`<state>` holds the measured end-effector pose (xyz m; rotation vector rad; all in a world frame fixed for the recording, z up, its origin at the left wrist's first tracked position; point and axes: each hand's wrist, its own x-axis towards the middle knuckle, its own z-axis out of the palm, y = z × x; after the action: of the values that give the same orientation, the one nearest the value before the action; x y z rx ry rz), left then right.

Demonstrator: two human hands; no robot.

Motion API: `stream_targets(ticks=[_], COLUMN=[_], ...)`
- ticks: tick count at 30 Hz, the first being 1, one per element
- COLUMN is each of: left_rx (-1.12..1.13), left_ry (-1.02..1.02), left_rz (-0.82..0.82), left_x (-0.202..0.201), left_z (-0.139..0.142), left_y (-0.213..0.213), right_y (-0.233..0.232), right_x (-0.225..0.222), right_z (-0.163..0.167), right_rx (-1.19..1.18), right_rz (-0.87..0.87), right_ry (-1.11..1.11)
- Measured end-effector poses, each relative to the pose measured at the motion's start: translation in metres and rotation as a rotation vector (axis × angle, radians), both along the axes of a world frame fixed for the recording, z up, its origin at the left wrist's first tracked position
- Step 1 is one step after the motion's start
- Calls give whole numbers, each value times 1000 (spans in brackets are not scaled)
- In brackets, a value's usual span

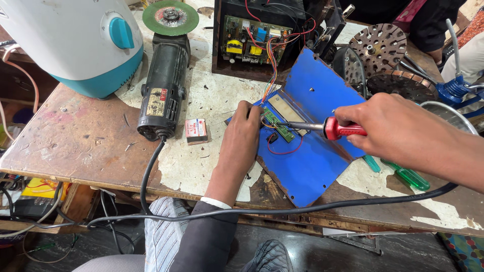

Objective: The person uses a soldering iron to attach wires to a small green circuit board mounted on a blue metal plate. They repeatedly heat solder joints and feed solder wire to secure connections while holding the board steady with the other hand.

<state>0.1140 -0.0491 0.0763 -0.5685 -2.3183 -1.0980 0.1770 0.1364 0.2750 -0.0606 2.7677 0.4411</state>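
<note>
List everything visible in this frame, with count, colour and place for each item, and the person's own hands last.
soldering iron: 1, red handle, tip on the small board
small circuit board: 1, green, on the blue panel
blue panel: 1, blue, bent sheet, centre of bench
angle grinder: 1, black with green disc, left of centre
small box: 1, red and white, beside the grinder
appliance housing: 1, white and teal, top left
open black case: 1, black, circuit board and coloured wires inside, top centre
screwdrivers: 2, green handles, right, partly under the arm
workbench: 1, worn brown wood
left hand: 1, steadying the small board
right hand: 1, gripping the soldering iron
</note>
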Motion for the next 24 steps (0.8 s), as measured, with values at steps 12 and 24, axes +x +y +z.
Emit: stream_targets(ticks=[12, 24], left_rx=[27, 71], left_ry=[-37, -53], left_rz=[17, 16], left_x=[2, 2], left_z=[0, 2], left_y=[-2, 0], right_y=[4, 17], right_x=[8, 16], right_z=[-11, -24], right_rx=[-14, -120], right_rz=[127, 226], right_ry=[75, 184])
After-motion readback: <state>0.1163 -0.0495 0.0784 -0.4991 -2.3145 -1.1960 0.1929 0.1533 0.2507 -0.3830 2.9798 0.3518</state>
